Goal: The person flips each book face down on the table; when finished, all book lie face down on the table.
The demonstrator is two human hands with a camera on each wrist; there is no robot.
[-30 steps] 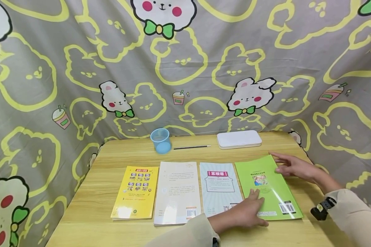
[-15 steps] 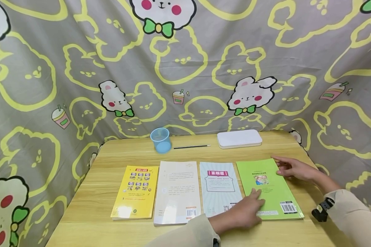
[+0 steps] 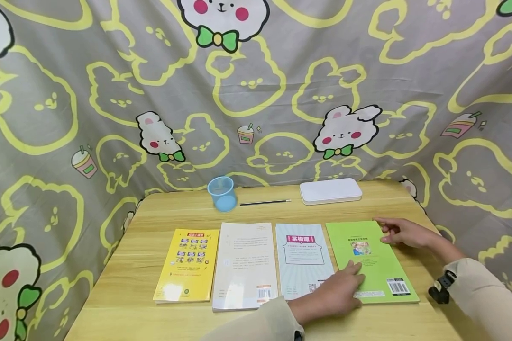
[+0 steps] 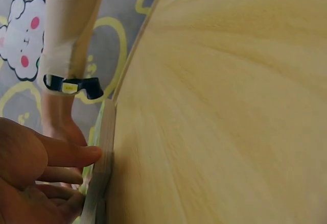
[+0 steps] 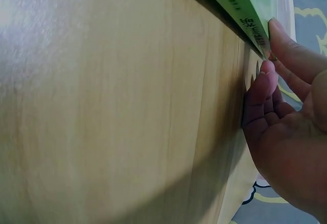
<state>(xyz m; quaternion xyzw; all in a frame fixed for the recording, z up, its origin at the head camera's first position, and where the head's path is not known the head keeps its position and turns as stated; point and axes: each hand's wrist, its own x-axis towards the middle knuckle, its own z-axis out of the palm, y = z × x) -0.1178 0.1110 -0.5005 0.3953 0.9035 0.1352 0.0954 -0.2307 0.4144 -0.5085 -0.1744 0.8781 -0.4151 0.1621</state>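
A green book (image 3: 381, 265) lies back cover up at the right end of a row of books. The fingers of my left hand (image 3: 334, 293) rest on its lower left part, with the thumb at its near edge. My right hand (image 3: 405, 233) touches the top right corner. Seen from the right wrist, fingertips of that hand (image 5: 291, 132) meet the corner of the green book (image 5: 242, 2). In the left wrist view, a finger of my left hand (image 4: 36, 163) lies against the book's page edge (image 4: 102, 152). A light blue book (image 3: 303, 258) sits just left, partly behind my left hand.
A cream book (image 3: 245, 265) and a yellow book (image 3: 185, 270) continue the row leftward on the wooden table (image 3: 119, 265). Behind stand a blue cup (image 3: 223, 195), a thin black pen (image 3: 264, 202) and a white case (image 3: 330, 192). A patterned curtain (image 3: 256, 94) surrounds the table.
The green book's top edge has come down a little and shifted slightly right, then stayed nearly still. My right hand moved slightly with that corner. The left hand has barely moved.
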